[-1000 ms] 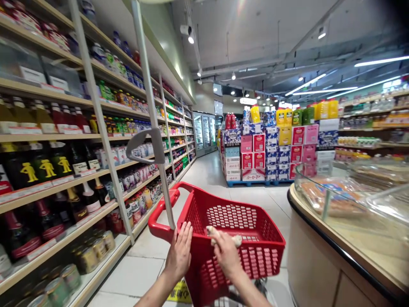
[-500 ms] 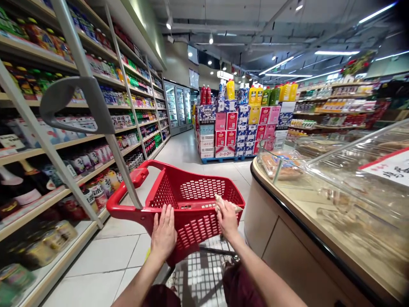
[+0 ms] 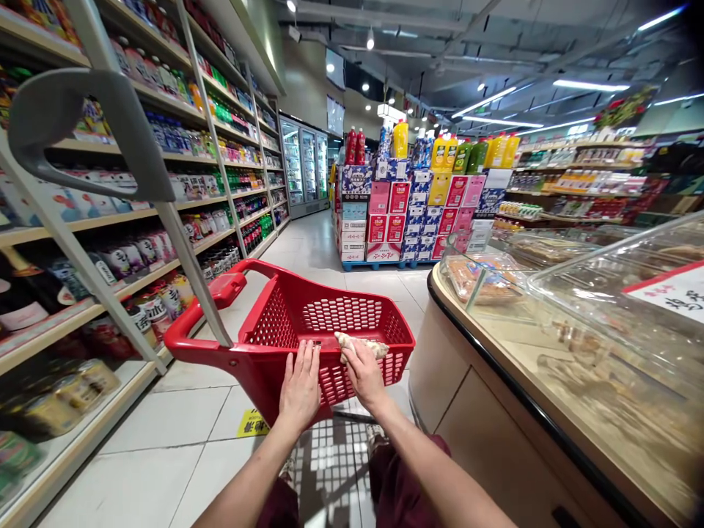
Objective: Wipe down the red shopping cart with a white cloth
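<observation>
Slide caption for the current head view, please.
Left hand flat against a red shopping cart, right hand holding a pale item at the cart's rim, in a supermarket aisle.

Pale square tiles cover the floor, with a yellow floor sticker at 7 o'clock. Drinks shelving fills 9 o'clock; at 11, glass-door refrigerators stand lit against a grey-green wall. Cartons topped with bottles are stacked on blue pallets toward 1 o'clock. Farther shelves sit between 2 and 3, above a curved, black-edged display counter at 4. Strip lights brighten the grey ceiling around 1 o'clock.
</observation>
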Tool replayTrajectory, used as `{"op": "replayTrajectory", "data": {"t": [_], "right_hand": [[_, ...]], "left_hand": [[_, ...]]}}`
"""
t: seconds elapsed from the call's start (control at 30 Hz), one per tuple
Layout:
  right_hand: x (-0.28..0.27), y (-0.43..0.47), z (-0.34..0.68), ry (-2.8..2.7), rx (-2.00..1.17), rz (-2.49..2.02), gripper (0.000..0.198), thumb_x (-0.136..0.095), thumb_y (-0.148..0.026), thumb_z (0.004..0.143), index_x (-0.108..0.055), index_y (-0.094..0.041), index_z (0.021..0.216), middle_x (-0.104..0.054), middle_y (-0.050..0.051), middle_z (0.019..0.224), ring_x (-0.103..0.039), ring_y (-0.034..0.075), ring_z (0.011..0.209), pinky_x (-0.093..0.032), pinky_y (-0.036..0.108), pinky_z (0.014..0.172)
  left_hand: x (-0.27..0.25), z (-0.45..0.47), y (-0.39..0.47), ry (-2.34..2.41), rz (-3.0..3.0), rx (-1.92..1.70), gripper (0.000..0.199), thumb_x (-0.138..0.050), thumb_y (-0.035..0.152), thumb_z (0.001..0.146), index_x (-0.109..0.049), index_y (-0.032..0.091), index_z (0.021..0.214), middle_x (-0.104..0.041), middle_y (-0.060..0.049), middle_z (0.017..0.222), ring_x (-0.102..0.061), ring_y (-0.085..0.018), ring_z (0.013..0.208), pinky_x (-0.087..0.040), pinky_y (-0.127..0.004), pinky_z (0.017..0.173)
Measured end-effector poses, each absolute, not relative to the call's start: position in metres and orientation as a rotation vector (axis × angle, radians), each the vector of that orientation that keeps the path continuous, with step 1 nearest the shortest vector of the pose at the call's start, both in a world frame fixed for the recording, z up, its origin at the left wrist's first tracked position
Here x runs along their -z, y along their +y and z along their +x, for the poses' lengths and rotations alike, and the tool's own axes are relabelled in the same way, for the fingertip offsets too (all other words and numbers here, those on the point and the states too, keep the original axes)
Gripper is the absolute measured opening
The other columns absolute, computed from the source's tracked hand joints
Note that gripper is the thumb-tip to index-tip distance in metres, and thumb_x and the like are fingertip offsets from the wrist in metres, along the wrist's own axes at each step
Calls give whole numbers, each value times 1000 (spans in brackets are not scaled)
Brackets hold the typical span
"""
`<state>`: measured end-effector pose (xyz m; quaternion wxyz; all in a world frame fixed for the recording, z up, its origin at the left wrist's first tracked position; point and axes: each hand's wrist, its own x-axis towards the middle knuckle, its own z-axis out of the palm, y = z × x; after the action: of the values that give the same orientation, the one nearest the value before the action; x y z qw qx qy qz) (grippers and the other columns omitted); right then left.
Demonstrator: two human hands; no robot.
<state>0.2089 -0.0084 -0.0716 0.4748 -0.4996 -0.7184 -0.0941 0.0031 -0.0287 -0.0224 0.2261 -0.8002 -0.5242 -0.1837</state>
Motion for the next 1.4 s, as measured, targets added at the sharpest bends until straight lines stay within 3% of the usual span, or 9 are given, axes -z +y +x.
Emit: {"op": "replayTrajectory", "data": {"t": [0.2, 0.37, 0.57, 0.73, 0.9, 1.13, 1.3, 1.4], "right_hand": [[79, -10, 241, -1436, 308, -1484, 37, -32, -24, 88, -55, -16, 116, -56, 12, 117, -45, 23, 114, -35, 49, 96], [78, -9, 231, -1733, 236, -1282, 35, -37, -23, 87, -54, -20, 117, -51, 8, 125, -41, 19, 119, -35, 42, 99], [79, -8, 236, -1385, 269, -1482, 38, -32, -30, 89, -55, -15, 115, -56, 13, 117, -45, 23, 113, -34, 49, 96], [74, -7, 205, -1712, 198, -1271, 34, -41, -31, 87, -55, -19, 115, -53, 9, 123, -42, 20, 118, -34, 41, 99], [67, -6, 239, -1360, 207, -1500, 39, -32, -33, 89, -56, -14, 114, -60, 13, 108, -49, 23, 107, -37, 46, 92], [63, -9, 209, -1700, 127, -1231, 32, -42, -29, 87, -54, -21, 115, -56, 7, 117, -46, 20, 111, -36, 38, 96], [68, -6, 248, -1317, 191, -1469, 38, -32, -33, 89, -58, -13, 109, -60, 15, 106, -48, 26, 107, -34, 46, 94], [66, -7, 224, -1428, 138, -1395, 33, -37, -30, 87, -57, -17, 111, -59, 11, 110, -48, 23, 108, -34, 44, 95]], "left_hand": [[26, 6, -28, -1414, -2224, 512, 63, -40, 19, 72, -29, 9, 133, -27, -10, 142, -12, -21, 134, -9, -43, 110], [28, 12, -28, -1429, -2225, 528, 63, -39, 19, 72, -28, 7, 133, -27, -11, 142, -12, -21, 134, -7, -43, 111], [28, 16, -30, -1454, -2233, 526, 63, -40, 18, 71, -29, 6, 133, -27, -12, 142, -14, -22, 134, -9, -42, 110], [27, 13, -29, -1441, -2241, 515, 60, -37, 19, 74, -30, 6, 132, -28, -10, 142, -15, -21, 134, -8, -42, 110], [27, 12, -29, -1429, -2252, 484, 60, -38, 18, 73, -31, 7, 132, -27, -9, 142, -15, -20, 134, -6, -41, 111], [27, 10, -28, -1382, -2209, 467, 64, -39, 19, 72, -28, 9, 134, -28, -9, 142, -11, -19, 135, -8, -43, 111], [29, 11, -28, -1381, -2193, 472, 65, -39, 20, 71, -26, 9, 134, -27, -9, 143, -10, -20, 135, -9, -43, 110], [29, 13, -29, -1413, -2175, 491, 64, -40, 20, 72, -28, 6, 133, -27, -11, 142, -10, -21, 135, -11, -43, 110]]}}
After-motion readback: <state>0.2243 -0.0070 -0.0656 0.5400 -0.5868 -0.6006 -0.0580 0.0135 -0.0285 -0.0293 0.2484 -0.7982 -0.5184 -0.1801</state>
